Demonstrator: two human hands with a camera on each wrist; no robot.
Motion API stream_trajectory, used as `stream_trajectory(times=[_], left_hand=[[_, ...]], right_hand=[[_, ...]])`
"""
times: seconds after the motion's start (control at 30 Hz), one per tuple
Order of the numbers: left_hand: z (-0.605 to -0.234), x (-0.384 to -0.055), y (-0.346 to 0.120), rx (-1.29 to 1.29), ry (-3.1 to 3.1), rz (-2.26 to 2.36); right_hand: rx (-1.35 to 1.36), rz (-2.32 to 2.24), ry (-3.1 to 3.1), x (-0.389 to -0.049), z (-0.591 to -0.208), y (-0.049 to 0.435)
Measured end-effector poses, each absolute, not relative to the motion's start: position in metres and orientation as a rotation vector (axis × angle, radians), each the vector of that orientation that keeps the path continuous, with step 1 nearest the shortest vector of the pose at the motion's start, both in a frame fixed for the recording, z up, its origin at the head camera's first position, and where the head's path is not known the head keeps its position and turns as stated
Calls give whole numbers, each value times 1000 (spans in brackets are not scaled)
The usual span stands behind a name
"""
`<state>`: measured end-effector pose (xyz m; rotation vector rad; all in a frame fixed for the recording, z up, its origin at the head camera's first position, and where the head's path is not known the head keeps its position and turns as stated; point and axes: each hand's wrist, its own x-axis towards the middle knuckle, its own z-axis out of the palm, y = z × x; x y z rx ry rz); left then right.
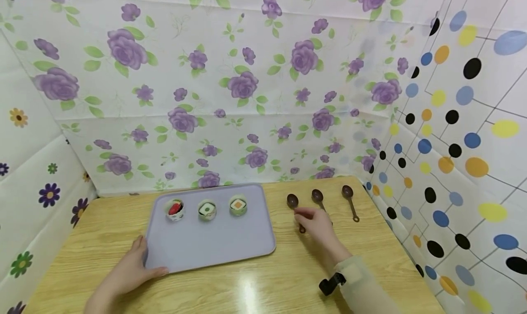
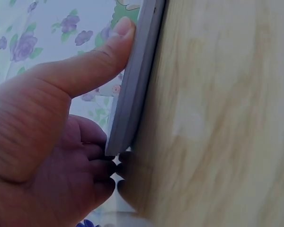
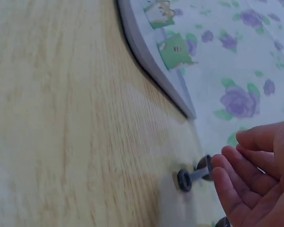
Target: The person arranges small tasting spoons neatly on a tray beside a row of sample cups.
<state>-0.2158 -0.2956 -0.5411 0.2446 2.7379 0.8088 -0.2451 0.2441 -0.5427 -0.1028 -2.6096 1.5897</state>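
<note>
My left hand (image 1: pixel 131 269) rests at the front-left corner of a pale lilac tray (image 1: pixel 210 243), thumb along the front edge and fingers by the left side. In the left wrist view the thumb tip meets the tray's rim (image 2: pixel 132 80). Three small patterned cups stand on the tray: one with red pieces (image 1: pixel 175 208), one topped white and green (image 1: pixel 207 210), one topped white and orange (image 1: pixel 238 205). My right hand (image 1: pixel 317 224) hovers over the handle of the leftmost dark brown spoon (image 1: pixel 293 200), thumb and fingers apart in the right wrist view.
Two more brown spoons lie farther right, a middle one (image 1: pixel 317 196) partly behind my hand and a right one (image 1: pixel 347 192). The wooden table (image 1: pixel 230 291) backs onto a flower-printed sheet (image 1: pixel 243 135); a dotted sheet (image 1: pixel 461 167) borders its right side.
</note>
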Motion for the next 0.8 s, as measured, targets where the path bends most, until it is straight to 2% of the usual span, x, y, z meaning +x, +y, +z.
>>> stream_trajectory(times=[0.2, 0.8], left_hand=[[-543, -217, -293, 254, 2734, 836], [-543, -217, -303, 236, 2647, 920]], right_hand=[[-246, 1697, -2538, -251, -548, 257], [-281, 1815, -2599, -263, -559, 266]])
